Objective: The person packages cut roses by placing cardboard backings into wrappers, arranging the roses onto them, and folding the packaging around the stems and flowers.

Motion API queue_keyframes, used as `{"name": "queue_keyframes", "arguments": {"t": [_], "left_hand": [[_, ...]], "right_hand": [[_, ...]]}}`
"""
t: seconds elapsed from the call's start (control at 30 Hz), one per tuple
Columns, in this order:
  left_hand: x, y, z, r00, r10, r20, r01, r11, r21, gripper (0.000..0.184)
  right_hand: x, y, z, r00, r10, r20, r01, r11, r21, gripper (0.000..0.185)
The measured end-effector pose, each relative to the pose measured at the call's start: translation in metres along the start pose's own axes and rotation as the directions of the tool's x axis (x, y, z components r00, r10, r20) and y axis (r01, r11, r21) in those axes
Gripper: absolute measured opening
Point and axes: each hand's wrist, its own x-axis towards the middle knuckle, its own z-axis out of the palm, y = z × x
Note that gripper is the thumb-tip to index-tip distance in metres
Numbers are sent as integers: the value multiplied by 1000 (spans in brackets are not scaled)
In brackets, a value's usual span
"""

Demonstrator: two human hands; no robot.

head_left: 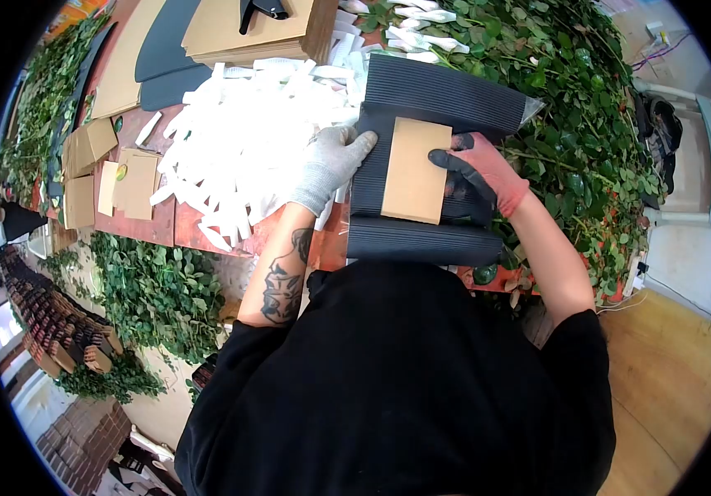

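Head view: the right hand [486, 172] has its thumb on the cardboard [413, 178], the left hand [332, 161] touches the black ribbed sheet [421, 243] beneath; whether either grip is clamped, I cannot tell. White pieces [256, 124] cover the red surface [144, 228] leftward.

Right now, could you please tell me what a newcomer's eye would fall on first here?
Probably the bright white heap on the red table, left of centre. Next comes the tan card in the middle, over the black sheet and touched by the red-gloved right grip. Green leaves fill much of the upper right.
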Motion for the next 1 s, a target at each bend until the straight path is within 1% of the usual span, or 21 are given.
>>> {"name": "queue_keyframes", "arguments": {"t": [0.07, 0.1, 0.17, 0.2, 0.27, 0.3, 0.33, 0.37, 0.4, 0.43, 0.47, 0.5, 0.53, 0.57, 0.7, 0.77, 0.87, 0.9, 0.93, 0.97, 1.0], "left_hand": [[-1, 0, -1, 1000, -10, 2, 10, 999, 37, 41], [-1, -1, 0, 1000, 15, -9, -15, 1000, 9, 41], [-1, -3, 1, 999, 42, -16, -43, 999, -16, 42], [-1, -4, 1, 998, 57, -21, -58, 997, -43, 41], [-6, 1, -2, 997, 76, -25, -78, 995, -68, 40], [-16, 10, -7, 995, 90, -50, -85, 992, 88, 40], [-26, 18, -12, 991, 109, -74, -89, 966, 242, 41], [-37, 23, -15, 990, 117, -75, -95, 964, 248, 41], [-52, 26, -15, 936, 336, -106, -283, 896, 342, 46], [-68, 28, -14, 836, 537, -111, -445, 782, 436, 53], [-82, 34, -12, 861, 507, 33, -470, 772, 428, 60], [-94, 41, -7, 869, 464, 172, -491, 764, 418, 67], [-100, 31, 8, 846, 501, 184, -522, 708, 475, 72], [-103, 27, 12, 848, 499, 180, -518, 707, 481, 72], [-108, 29, 17, 855, 494, 158, -497, 691, 525, 69], [-108, 31, 18, 851, 483, 204, -499, 626, 599, 64], [-106, 23, 21, 840, 503, 203, -522, 647, 556, 58], [-102, 23, 18, 835, 502, 225, -534, 645, 546, 56], [-101, 27, 15, 842, 478, 251, -527, 629, 571, 55], [-101, 30, 14, 847, 454, 279, -523, 613, 592, 54], [-101, 32, 14, 843, 458, 282, -528, 607, 593, 54]], "right_hand": [[12, 7, -3, 993, -33, -117, 18, 992, -126, 20], [15, 8, -4, 993, -34, -114, 20, 992, -126, 20], [20, 8, -1, 979, 8, -202, -71, 949, -307, 25], [19, 9, 1, 978, 8, -206, -72, 950, -303, 25], [18, 10, 7, 940, -126, -316, -55, 861, -505, 26], [17, 11, 9, 940, -126, -318, -54, 864, -501, 26], [17, 10, 9, 933, -122, -339, -109, 802, -588, 31], [18, 9, 9, 924, -124, -360, -162, 728, -666, 36], [19, 9, 8, 923, -128, -364, -159, 733, -662, 36], [19, 12, 8, 915, -191, -356, -156, 647, -746, 39], [19, 14, 8, 906, -252, -340, -154, 551, -820, 42], [18, 16, 9, 907, -252, -339, -151, 555, -818, 42], [18, 17, 11, 899, -297, -322, -153, 477, -866, 41], [17, 18, 12, 889, -344, -301, -154, 395, -906, 41], [16, 21, 16, 879, -363, -308, -154, 395, -906, 36], [18, 25, 15, 865, -426, -264, -134, 311, -941, 36], [18, 29, 18, 810, -538, -233, -140, 208, -968, 35], [16, 22, 18, 842, -511, -175, -122, 137, -983, 37], [11, 10, 27, 866, -471, -170, -175, 33, -984, 44], [11, 25, 26, 731, -682, 8, -181, -206, -962, 49], [-3, -5, 46, 806, -589, 48, -108, -227, -968, 48]]}}
